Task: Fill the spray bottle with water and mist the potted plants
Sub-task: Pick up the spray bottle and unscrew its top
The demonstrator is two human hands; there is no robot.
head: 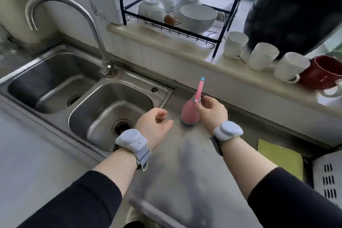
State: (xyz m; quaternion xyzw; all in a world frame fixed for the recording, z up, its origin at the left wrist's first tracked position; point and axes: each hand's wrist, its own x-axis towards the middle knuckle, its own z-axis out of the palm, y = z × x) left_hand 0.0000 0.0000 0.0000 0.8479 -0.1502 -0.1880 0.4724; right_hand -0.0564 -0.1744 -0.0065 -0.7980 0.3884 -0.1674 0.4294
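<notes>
While the right hand (211,111) pinches the neck of the pink, pear-shaped soft plastic spray bottle (189,113) standing on the grey stone counter (185,163), the left hand (157,126) waits at nine o'clock from it, fingers loose, holding nothing. That round, smooth bottle with its long thin nozzle could tip or slip, because the grip is small. At ten o'clock sit the shiny steel sink (111,109) and curved metal tap (74,16).
</notes>
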